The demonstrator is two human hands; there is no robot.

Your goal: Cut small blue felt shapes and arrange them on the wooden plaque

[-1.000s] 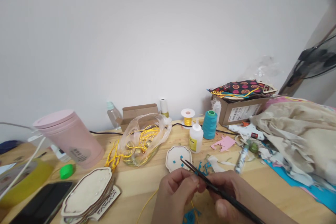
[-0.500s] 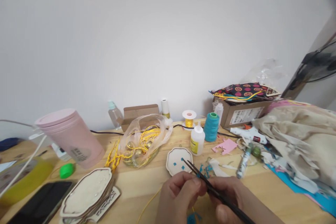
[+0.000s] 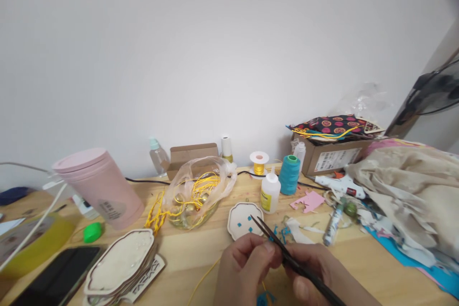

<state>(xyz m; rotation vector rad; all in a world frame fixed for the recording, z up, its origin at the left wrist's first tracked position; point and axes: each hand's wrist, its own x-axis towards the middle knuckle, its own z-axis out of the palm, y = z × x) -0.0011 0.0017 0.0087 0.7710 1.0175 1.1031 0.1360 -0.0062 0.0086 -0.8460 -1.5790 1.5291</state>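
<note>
My right hand is closed around a pair of dark tweezers. The tweezers' two tips are a little apart and point up and left, in front of the right edge of a small white scalloped plaque. Several tiny blue pieces lie on that plaque. My left hand is pinched closed beside the tweezers' shaft, its fingertips close to those of the right hand. Whatever it pinches is hidden. Below the hands, a blue tangle and a yellow cord show in part.
Behind the plaque stand a glue bottle and a blue thread cone. Blue and white scraps lie to the right, near a glue gun. At left are stacked plaques, a phone and a pink tumbler.
The view has shifted very slightly. Both hands keep their pinched pose, and the tweezer tips sit a touch further right and higher against the plaque.
</note>
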